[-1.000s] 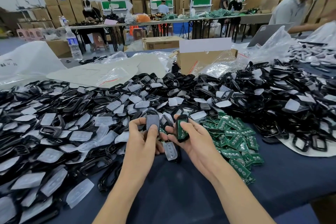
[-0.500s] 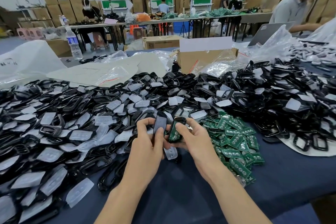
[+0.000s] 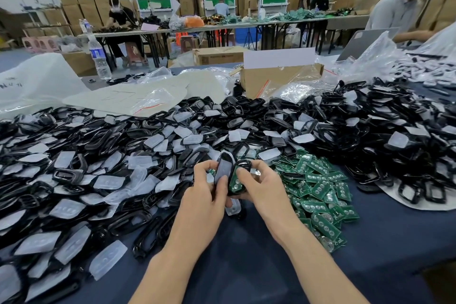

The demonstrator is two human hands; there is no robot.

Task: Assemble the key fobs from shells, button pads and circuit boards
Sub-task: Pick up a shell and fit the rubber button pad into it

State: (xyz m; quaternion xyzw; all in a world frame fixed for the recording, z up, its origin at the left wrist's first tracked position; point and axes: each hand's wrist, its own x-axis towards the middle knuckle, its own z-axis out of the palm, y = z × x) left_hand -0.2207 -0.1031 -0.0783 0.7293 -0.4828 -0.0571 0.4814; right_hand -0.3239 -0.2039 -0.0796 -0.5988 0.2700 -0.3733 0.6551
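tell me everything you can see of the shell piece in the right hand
It is a black shell half, glossy plastic by the look, with a rounded rim. A green circuit board sits inside it and shows pale round contacts. The right hand grips it between thumb and fingers, tilted nearly on edge, with its open side facing left. It is held above the table in front of the piles, close against the dark cover in the left hand.

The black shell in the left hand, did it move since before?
Yes. The black shell in the left hand has shifted right, toward the green circuit board pile, closing up to the board-filled shell in the right hand.
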